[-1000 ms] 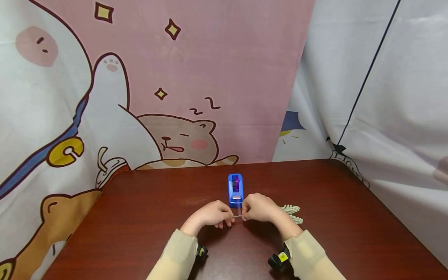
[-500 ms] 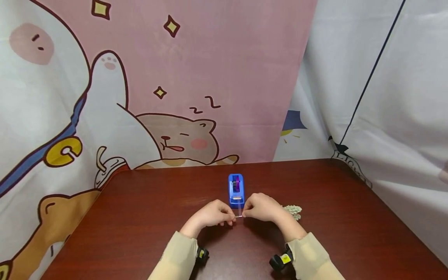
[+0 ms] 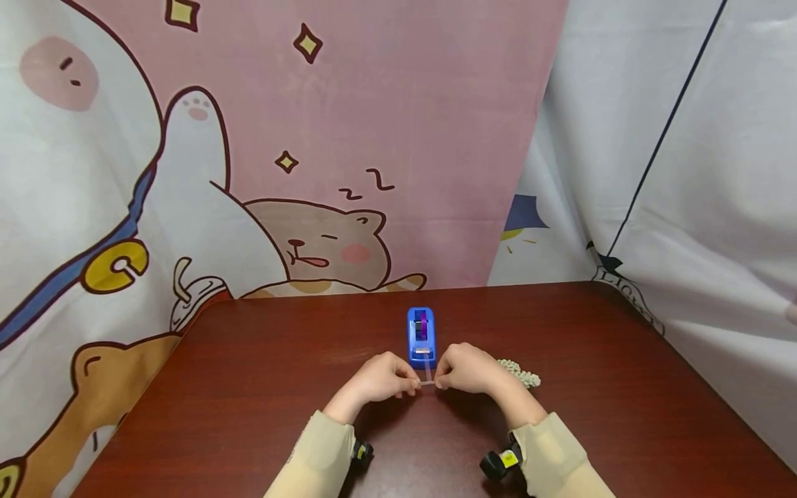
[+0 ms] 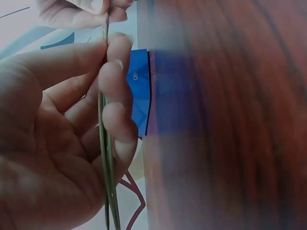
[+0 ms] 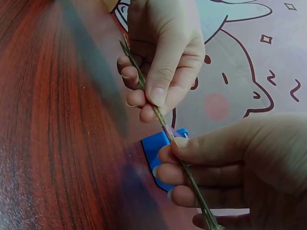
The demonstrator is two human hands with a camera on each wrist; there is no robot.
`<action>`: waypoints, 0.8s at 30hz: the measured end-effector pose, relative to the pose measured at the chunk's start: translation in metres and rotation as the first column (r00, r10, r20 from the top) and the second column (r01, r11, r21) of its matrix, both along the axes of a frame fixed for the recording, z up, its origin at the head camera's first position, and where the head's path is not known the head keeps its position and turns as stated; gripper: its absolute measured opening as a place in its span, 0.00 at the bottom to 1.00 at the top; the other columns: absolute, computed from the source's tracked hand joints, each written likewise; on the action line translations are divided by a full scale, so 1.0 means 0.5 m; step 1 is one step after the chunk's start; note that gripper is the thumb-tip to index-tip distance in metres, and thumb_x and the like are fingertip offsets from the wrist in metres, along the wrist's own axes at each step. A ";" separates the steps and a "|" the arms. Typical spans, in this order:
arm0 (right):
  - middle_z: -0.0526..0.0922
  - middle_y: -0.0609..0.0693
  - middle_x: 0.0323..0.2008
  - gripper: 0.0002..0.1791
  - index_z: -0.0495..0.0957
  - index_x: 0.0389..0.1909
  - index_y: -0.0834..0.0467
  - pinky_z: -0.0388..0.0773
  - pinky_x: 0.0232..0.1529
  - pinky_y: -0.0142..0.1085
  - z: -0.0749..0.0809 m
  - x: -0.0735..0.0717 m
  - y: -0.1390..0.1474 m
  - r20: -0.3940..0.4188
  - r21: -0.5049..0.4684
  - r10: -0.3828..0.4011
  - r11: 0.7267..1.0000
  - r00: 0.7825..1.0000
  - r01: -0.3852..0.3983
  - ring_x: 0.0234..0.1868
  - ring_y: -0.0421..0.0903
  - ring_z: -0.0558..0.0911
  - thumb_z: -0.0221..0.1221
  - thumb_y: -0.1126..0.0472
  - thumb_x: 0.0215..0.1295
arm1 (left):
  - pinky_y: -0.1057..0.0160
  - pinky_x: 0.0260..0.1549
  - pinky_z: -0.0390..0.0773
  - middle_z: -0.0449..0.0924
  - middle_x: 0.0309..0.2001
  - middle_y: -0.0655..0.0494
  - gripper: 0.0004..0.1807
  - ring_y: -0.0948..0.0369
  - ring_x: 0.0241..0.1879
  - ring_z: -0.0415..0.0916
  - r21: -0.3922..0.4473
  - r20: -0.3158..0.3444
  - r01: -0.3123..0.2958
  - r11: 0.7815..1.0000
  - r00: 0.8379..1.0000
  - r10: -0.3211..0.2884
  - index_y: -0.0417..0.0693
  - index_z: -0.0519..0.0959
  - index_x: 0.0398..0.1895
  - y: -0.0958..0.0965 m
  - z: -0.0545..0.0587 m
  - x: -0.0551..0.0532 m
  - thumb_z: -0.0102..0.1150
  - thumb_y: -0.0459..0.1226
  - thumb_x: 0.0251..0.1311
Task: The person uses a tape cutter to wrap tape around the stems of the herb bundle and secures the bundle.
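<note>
At the lower centre of the head view, the person's left hand (image 3: 386, 377) and right hand (image 3: 468, 368) both pinched a slim bundle of long green stems (image 5: 191, 179) between thumb and fingers, over the dark red-brown wooden table (image 3: 280, 387). A narrow clear strip of tape (image 3: 427, 369) met the stems in the gap between the two pinches. Good work here probably called for stems held level and square to the tape, the strip lightly taut, and a slow, even roll with thumb pressure against wrinkles. Just beyond, the strip ran from a blue plastic tape dispenser (image 3: 421, 345), whose opening held a purple-looking roll (image 3: 423, 326). A pale green, knobbly sprig (image 3: 519, 373) showed right of the right hand.
</note>
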State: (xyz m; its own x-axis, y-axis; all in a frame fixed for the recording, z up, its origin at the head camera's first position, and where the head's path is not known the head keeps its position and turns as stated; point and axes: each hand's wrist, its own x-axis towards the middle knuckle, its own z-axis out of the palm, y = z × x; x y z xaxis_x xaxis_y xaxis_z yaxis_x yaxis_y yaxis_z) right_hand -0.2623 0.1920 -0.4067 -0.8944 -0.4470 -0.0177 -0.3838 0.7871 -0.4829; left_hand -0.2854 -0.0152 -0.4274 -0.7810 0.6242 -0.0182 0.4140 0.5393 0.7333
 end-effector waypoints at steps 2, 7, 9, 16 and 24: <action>0.78 0.38 0.19 0.07 0.84 0.19 0.52 0.73 0.25 0.36 0.000 0.000 -0.001 0.002 0.004 -0.015 1.000 1.000 0.015 0.22 0.38 0.72 0.68 0.64 0.53 | 0.68 0.21 0.72 0.82 0.21 0.61 0.07 0.66 0.18 0.76 -0.007 -0.005 -0.009 1.000 1.000 0.008 0.48 0.87 0.26 0.001 0.000 0.000 0.64 0.37 0.59; 0.77 0.37 0.19 0.08 0.82 0.18 0.49 0.72 0.26 0.37 0.002 0.002 -0.004 -0.015 0.020 -0.043 0.999 0.999 0.043 0.22 0.38 0.72 0.69 0.63 0.52 | 0.67 0.20 0.71 0.82 0.21 0.60 0.06 0.66 0.18 0.75 -0.005 -0.031 -0.026 1.000 0.999 0.026 0.48 0.87 0.26 0.002 0.001 0.001 0.65 0.37 0.58; 0.77 0.36 0.19 0.09 0.81 0.18 0.49 0.72 0.26 0.37 0.004 0.002 -0.004 -0.029 0.023 -0.049 0.999 0.998 0.049 0.22 0.38 0.72 0.69 0.63 0.51 | 0.67 0.19 0.71 0.82 0.21 0.59 0.05 0.67 0.18 0.75 -0.007 -0.041 -0.036 0.999 0.999 0.036 0.48 0.87 0.26 0.003 0.001 0.001 0.65 0.36 0.57; 0.76 0.37 0.18 0.08 0.82 0.19 0.50 0.69 0.24 0.36 0.001 -0.001 -0.006 -0.035 0.027 -0.057 0.998 0.998 0.058 0.21 0.38 0.70 0.67 0.62 0.54 | 0.66 0.21 0.71 0.81 0.20 0.60 0.04 0.65 0.17 0.76 -0.008 -0.046 -0.050 0.999 0.998 0.050 0.49 0.86 0.25 0.003 0.001 0.001 0.66 0.36 0.55; 0.76 0.38 0.18 0.08 0.84 0.20 0.53 0.68 0.25 0.36 0.006 0.006 -0.010 -0.006 0.038 -0.066 0.997 0.998 0.066 0.21 0.38 0.70 0.65 0.62 0.57 | 0.67 0.20 0.71 0.78 0.18 0.65 0.03 0.69 0.15 0.72 -0.014 -0.093 -0.067 0.998 0.994 0.066 0.51 0.85 0.25 0.005 -0.001 0.003 0.66 0.36 0.54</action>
State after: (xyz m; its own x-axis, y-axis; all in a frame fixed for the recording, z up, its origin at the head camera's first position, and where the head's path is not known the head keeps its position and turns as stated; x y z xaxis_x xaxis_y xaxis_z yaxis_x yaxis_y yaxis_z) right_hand -0.2595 0.1872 -0.4039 -0.9220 -0.3860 -0.0294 -0.3325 0.8284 -0.4507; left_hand -0.2838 -0.0125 -0.4279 -0.8197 0.5709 0.0455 0.4420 0.5800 0.6843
